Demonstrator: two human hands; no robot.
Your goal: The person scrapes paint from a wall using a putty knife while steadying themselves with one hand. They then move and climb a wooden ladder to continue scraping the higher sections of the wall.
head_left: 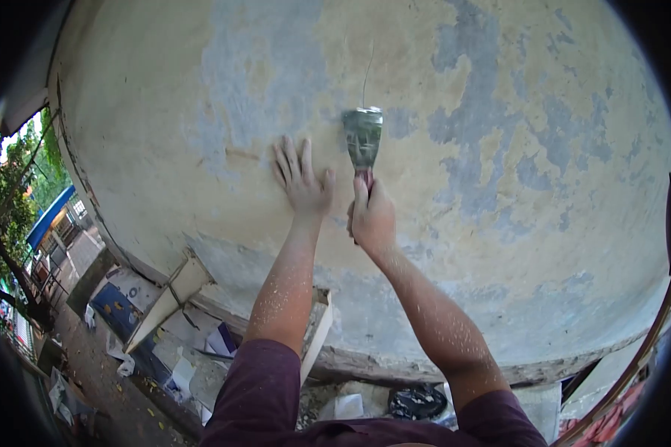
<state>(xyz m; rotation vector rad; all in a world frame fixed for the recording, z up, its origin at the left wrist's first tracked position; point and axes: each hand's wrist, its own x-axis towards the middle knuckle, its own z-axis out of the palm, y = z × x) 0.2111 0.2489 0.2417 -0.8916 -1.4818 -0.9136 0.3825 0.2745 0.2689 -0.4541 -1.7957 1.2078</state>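
My right hand [373,218] is wrapped around the reddish handle of a paint scraper [364,138]. Its wide metal blade points up, with the edge at or very near the wall [395,45]; exact contact cannot be told. To the left, my left hand [304,184] lies against the wall with its fingers spread, holding nothing. Yellowish paint on the wall has come away in patches, showing grey-blue beneath. A thin crack runs upward from the blade's edge. Pale flakes cling to both forearms.
Below left stand worn boards and a cabinet-like piece [173,302] with papers and debris. A black plastic bag [417,402] lies at the wall's foot. A ledge [365,365] runs along the wall's base. Trees [11,201] and a walkway appear at far left.
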